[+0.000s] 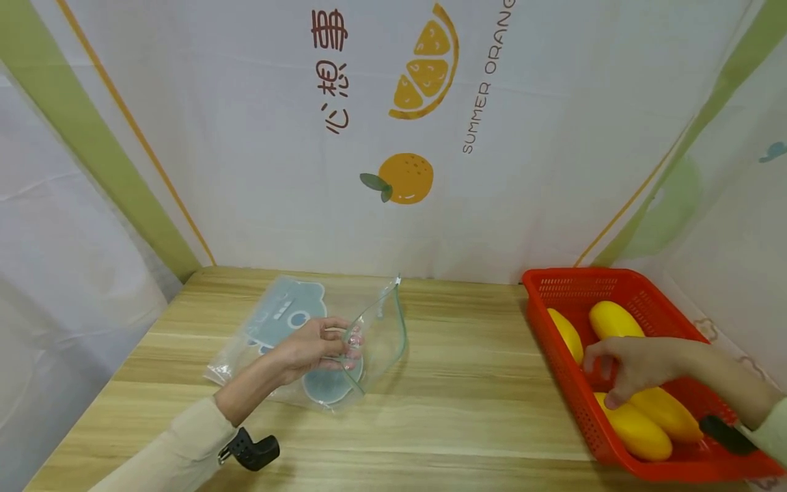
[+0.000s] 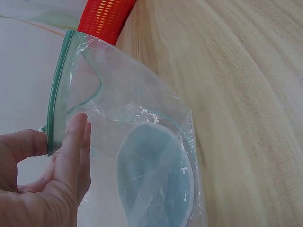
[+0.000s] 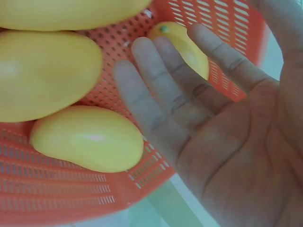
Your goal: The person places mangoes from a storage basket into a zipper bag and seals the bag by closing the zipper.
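Observation:
My left hand [image 1: 313, 348] holds the mouth of a clear zip bag [image 2: 156, 175] lying on the table. The bag's green zip edge [image 2: 57, 90] runs between thumb and fingers, and its mouth gapes to the right. Pale blue prints show on the plastic. At the right, my right hand [image 1: 645, 365] reaches over a red plastic basket [image 1: 568, 393] with its fingers spread and nothing in its grasp. Several yellow mangoes lie in the basket: one mango [image 1: 615, 320] beyond the hand, another mango [image 1: 633, 437] just below the thumb.
The wooden table [image 1: 467, 383] stretches between bag and basket. Behind it hangs a white cloth [image 1: 277, 191] printed with oranges and lettering. A black wrist strap piece [image 1: 255, 451] juts from the left sleeve.

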`<state>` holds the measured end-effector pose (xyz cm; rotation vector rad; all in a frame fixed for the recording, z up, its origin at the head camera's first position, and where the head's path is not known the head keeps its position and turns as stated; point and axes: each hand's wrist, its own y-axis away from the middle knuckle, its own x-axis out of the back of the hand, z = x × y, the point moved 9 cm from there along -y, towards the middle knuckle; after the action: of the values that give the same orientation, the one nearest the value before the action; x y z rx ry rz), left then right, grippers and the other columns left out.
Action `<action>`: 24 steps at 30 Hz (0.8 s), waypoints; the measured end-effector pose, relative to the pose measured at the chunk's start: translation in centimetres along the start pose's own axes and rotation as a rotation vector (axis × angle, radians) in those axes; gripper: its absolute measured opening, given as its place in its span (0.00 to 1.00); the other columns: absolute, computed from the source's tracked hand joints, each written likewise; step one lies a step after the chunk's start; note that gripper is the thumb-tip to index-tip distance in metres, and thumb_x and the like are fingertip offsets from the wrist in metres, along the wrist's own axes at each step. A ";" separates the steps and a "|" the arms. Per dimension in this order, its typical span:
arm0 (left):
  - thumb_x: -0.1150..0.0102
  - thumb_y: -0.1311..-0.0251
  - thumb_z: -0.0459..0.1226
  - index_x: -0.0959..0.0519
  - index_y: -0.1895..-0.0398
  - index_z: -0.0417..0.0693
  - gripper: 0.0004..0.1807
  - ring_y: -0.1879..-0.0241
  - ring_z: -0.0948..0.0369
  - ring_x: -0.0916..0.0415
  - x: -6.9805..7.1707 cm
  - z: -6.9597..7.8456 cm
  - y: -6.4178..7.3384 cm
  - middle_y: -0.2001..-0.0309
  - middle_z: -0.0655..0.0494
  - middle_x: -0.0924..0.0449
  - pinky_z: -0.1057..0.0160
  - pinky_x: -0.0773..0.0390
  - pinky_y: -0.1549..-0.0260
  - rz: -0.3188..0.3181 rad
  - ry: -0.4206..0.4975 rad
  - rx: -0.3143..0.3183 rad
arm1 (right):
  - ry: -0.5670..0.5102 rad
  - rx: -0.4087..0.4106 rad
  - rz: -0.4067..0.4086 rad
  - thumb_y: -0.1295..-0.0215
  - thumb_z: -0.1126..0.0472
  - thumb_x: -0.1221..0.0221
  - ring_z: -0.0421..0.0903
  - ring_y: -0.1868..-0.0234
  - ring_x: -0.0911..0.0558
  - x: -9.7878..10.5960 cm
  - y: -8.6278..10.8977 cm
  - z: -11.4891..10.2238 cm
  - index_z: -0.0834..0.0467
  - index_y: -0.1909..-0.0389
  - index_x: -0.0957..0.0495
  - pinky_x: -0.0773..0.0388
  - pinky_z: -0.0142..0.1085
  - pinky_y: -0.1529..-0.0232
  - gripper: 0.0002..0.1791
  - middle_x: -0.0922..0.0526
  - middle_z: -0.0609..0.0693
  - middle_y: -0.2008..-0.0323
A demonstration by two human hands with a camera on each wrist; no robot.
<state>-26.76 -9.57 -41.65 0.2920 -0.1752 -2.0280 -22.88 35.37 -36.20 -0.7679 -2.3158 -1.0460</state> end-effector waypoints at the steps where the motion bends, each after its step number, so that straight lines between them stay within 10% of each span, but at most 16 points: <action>1: 0.48 0.31 0.22 0.44 0.31 0.25 0.28 0.50 0.44 0.18 0.0 0.0 0.0 0.41 0.26 0.28 0.52 0.15 0.53 -0.002 0.007 0.001 | -0.017 -0.007 -0.005 0.45 0.66 0.27 0.46 0.69 0.26 -0.2 0.1 0.1 0.57 0.54 0.26 0.25 0.31 0.71 0.21 0.29 0.54 0.64; 15: 0.48 0.33 0.22 0.42 0.32 0.25 0.27 0.49 0.43 0.18 -0.2 -0.1 -0.1 0.44 0.30 0.26 0.53 0.15 0.55 -0.011 -0.016 0.003 | 0.051 -0.131 -0.028 0.51 0.64 0.22 0.45 0.70 0.28 -2.0 0.6 2.4 0.52 0.55 0.28 0.30 0.30 0.73 0.27 0.31 0.53 0.64; 24: 0.50 0.32 0.21 0.40 0.34 0.25 0.25 0.52 0.45 0.17 -0.5 -0.1 -0.4 0.48 0.33 0.24 0.54 0.14 0.56 -0.029 -0.016 0.005 | 0.123 -0.205 -0.060 0.54 0.66 0.23 0.55 0.53 0.29 -2.8 0.3 3.5 0.56 0.45 0.29 0.23 0.53 0.51 0.35 0.26 0.54 0.51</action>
<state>-26.82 -8.97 -41.80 0.2830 -0.1876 -2.0590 -21.28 37.48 -39.86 -0.6931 -2.1625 -1.3347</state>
